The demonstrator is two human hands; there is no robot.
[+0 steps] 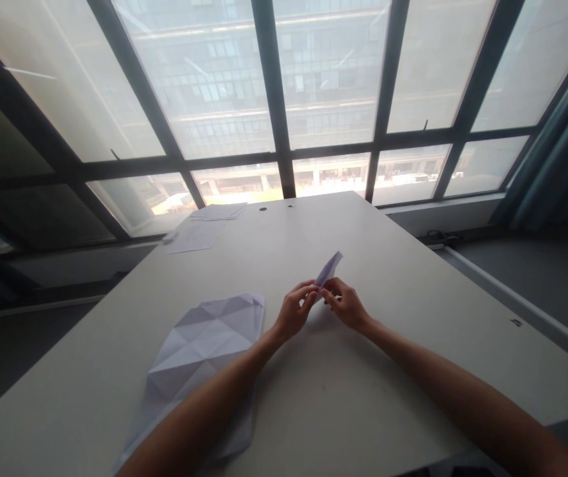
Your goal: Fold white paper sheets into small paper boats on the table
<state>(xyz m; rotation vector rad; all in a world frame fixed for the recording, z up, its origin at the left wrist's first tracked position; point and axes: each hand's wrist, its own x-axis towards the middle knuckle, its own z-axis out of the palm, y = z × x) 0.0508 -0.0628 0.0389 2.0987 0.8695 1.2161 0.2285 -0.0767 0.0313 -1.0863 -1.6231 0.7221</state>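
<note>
A small piece of folded paper, pale violet-white and pointed at its upper end, is held up over the white table. My left hand pinches its lower left side between thumb and fingers. From the right, my right hand grips the same paper, with the fingertips of both hands nearly meeting. The paper's lower part is partly hidden behind my fingers. Beside my left forearm lies a larger creased sheet of paper, opened out and marked with crossing folds; the forearm covers part of it.
Several flat paper sheets lie at the table's far left corner. Small dark round things sit near the far edge. A small dark piece rests near the right edge. Large windows stand behind the table, with a blue curtain at right.
</note>
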